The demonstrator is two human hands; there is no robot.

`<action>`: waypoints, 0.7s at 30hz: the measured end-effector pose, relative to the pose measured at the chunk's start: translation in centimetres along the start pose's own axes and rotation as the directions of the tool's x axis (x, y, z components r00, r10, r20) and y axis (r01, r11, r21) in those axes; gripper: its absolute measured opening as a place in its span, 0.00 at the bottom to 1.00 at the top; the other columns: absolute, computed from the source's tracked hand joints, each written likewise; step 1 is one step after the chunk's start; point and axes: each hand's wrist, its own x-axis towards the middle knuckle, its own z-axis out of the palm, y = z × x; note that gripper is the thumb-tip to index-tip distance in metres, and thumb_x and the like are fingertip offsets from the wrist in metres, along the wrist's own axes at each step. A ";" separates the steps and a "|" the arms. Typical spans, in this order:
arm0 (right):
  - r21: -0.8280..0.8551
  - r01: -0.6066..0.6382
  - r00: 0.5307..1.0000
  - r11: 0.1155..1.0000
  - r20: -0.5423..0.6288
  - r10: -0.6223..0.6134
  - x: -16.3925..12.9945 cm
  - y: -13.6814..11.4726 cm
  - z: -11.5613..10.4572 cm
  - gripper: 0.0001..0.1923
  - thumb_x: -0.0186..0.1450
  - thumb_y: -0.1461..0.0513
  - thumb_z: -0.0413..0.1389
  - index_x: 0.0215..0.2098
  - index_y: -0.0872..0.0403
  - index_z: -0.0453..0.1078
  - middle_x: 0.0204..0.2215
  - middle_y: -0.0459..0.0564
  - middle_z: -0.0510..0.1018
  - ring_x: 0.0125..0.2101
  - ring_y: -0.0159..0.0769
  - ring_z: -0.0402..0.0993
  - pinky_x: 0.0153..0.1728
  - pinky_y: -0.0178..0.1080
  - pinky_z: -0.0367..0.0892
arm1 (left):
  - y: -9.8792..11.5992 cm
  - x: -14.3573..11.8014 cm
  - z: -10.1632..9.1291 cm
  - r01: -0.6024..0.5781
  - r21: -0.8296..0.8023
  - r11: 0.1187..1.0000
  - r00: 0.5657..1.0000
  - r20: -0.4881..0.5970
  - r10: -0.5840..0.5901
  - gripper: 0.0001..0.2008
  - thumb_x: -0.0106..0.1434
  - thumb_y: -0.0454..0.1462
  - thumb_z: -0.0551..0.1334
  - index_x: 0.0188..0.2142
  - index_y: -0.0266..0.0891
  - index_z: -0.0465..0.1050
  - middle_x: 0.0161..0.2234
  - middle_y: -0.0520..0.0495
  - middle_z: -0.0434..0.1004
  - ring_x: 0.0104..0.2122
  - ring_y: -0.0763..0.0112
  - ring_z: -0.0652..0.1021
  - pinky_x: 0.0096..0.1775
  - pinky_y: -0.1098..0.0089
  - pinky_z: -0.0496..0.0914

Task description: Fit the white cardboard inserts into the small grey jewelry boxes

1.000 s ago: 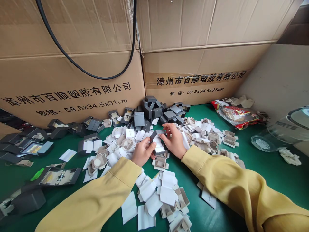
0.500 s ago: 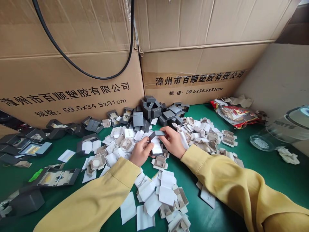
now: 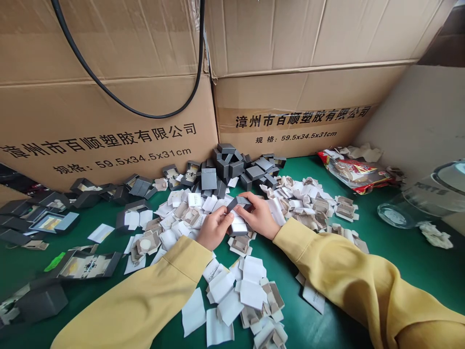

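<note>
Both hands hold one small dark grey box (image 3: 240, 202) over the middle of the green table, its lid tilted up at the far side and something white showing inside. My left hand (image 3: 215, 227) grips the box's left side with thumb and fingers. On the other side, my right hand (image 3: 260, 215) has its fingers on the lid and its thumb towards the inside. Beneath and left of the hands lies a heap of white paper slips (image 3: 176, 213) and cardboard inserts. Just behind stands a pile of dark grey boxes (image 3: 227, 167).
Large cardboard cartons (image 3: 145, 121) wall off the back, with a black cable (image 3: 145, 115) hanging before them. Open grey boxes (image 3: 87, 265) lie at left. A red snack bag (image 3: 358, 172) and a clear jar (image 3: 417, 201) are at right. More paper pieces (image 3: 252, 291) lie in front.
The lid of the held box has tilted, and my right thumb has moved in towards the inside. My left hand keeps its hold at nearly the same place.
</note>
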 end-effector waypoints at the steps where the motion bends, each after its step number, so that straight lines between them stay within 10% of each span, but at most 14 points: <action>1: 0.009 -0.007 1.000 1.000 0.003 0.006 0.0 -0.1 -0.1 0.09 0.60 0.57 0.55 0.36 0.53 0.68 0.27 0.44 0.73 0.24 0.30 0.66 0.25 0.32 0.62 | 0.0 0.0 0.0 -0.012 0.024 1.000 1.000 0.000 0.012 0.13 0.60 0.46 0.55 0.26 0.39 0.60 0.18 0.56 0.60 0.20 0.76 0.64 0.22 0.75 0.59; 21: 0.226 -0.117 0.993 0.967 0.049 0.109 0.1 0.6 0.5 0.12 0.62 0.56 0.51 0.42 0.51 0.65 0.30 0.45 0.73 0.20 0.27 0.64 0.21 0.31 0.64 | -0.8 0.5 0.1 0.060 -0.175 0.983 0.996 -0.054 -0.071 0.15 0.58 0.49 0.57 0.28 0.39 0.62 0.22 0.53 0.64 0.23 0.72 0.70 0.24 0.72 0.70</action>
